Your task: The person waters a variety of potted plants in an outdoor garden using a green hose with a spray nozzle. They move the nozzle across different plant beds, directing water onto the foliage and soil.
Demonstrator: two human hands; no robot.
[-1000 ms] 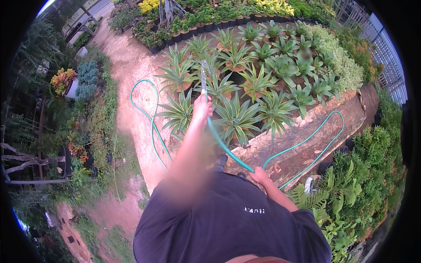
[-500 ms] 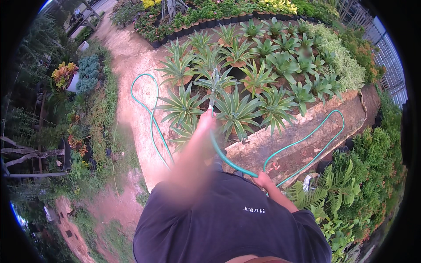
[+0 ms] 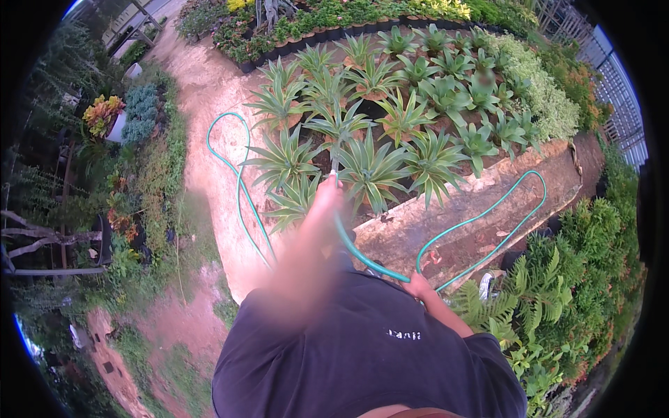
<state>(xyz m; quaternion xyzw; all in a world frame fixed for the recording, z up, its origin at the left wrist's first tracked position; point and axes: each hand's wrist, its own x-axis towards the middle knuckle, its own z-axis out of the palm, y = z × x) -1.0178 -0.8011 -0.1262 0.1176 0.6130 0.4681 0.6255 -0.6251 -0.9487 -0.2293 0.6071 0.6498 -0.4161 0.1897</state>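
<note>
My left hand (image 3: 330, 187), arm stretched forward, is closed round the end of a green garden hose (image 3: 354, 247), with a whitish tip (image 3: 334, 173) showing above the fingers. A faint stream of water leaves it toward the spiky, yellow-edged potted plants (image 3: 376, 169) in front. Farther down the same hose, near my waist, my right hand (image 3: 418, 285) grips it with the fingers wrapped round. Part of my left forearm is blurred.
Loops of the hose lie on the pale dirt path at left and on the brown ground at right. Broad-leaved green plants (image 3: 446, 97) stand beyond the spiky ones. A fern (image 3: 533, 292) and bushes border the right, and an orange-leaved potted plant (image 3: 102, 116) stands at left.
The plants ahead sit slightly higher and to the left in view. The water stream looks shorter and fainter. Both hands keep hold of the hose, nearly in place.
</note>
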